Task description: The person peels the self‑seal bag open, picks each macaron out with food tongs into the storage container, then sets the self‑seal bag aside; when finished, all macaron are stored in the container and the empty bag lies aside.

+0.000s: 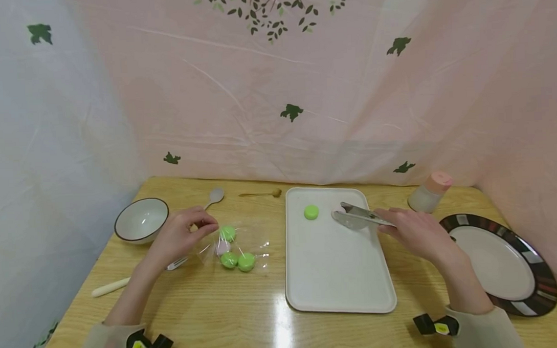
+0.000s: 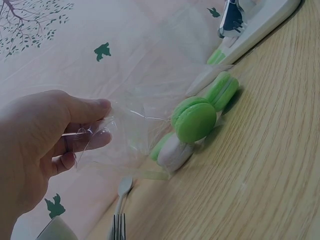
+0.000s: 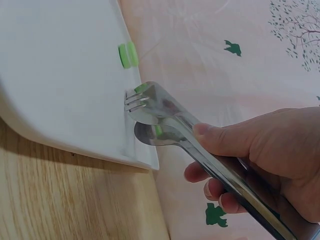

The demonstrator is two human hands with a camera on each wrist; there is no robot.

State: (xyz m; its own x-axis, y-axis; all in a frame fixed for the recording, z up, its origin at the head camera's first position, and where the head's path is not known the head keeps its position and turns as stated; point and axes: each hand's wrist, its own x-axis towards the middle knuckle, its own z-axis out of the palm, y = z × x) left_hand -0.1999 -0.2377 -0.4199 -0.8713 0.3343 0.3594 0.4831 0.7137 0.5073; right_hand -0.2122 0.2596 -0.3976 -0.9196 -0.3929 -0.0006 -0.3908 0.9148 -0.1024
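My left hand (image 1: pixel 184 231) pinches the edge of a clear plastic bag (image 2: pixel 132 112) between thumb and fingers. Several macarons lie in the bag on the table, among them a green macaron (image 1: pixel 247 262) and a pale lilac macaron (image 1: pixel 223 247). Metal tongs (image 3: pixel 187 137) are in the grip of my right hand (image 1: pixel 416 230), tips low over the far part of a white tray (image 1: pixel 332 274). Beside those tips, on the tray, sits another green macaron (image 1: pixel 311 212). A small pale patch (image 1: pixel 338 210) shows at the tongs' tips; I cannot tell whether they hold something there.
Left of the bag are a dark-rimmed bowl (image 1: pixel 142 219), a spoon (image 1: pixel 217 195), a fork (image 1: pixel 176 263) and a cream handle (image 1: pixel 111 287). A small golden utensil (image 1: pixel 261 194) lies behind it. To the right stand a pink-capped shaker (image 1: pixel 430 191) and a dark-rimmed plate (image 1: pixel 498 263).
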